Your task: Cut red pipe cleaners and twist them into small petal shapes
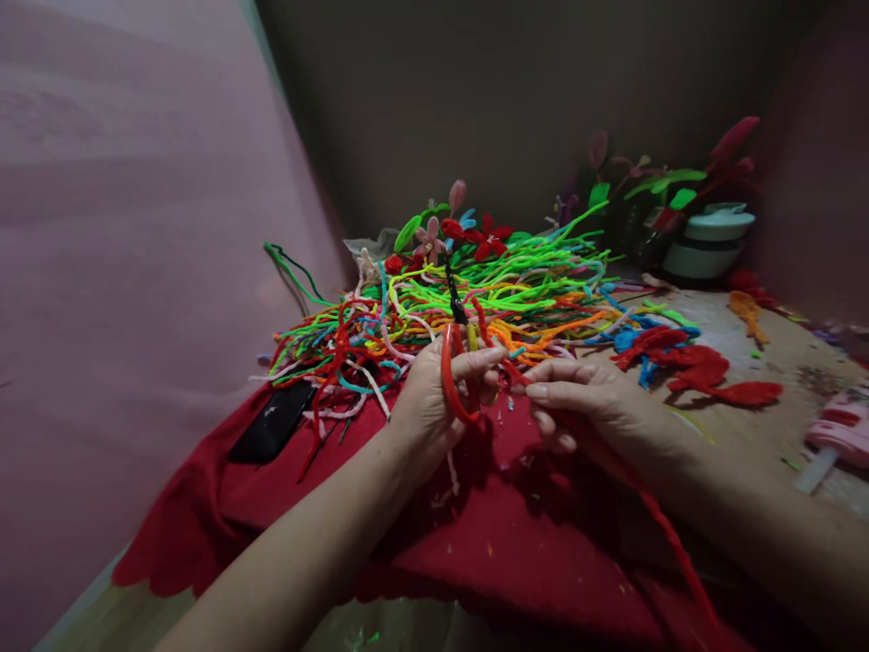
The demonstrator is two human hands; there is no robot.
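My left hand (434, 389) is closed around scissors, whose red handle (449, 376) loops over the palm and whose dark blades (453, 288) point up and away. Between its thumb and fingers it also pinches a fuzzy red pipe cleaner (669, 534). My right hand (577, 394), close beside the left, grips the same pipe cleaner with thumb and forefinger. The strand's long tail runs under the right wrist toward the lower right. Just beyond both hands lies a big heap of multicoloured pipe cleaners (502, 294).
A black phone (272, 424) lies left on the red cloth (272, 503). Finished fuzzy flowers (490, 238) stand behind the heap. At right are red petal shapes (706, 367), a pink tool with a pale stem (842, 426), and a lidded pale container (712, 240). A pink wall rises at left.
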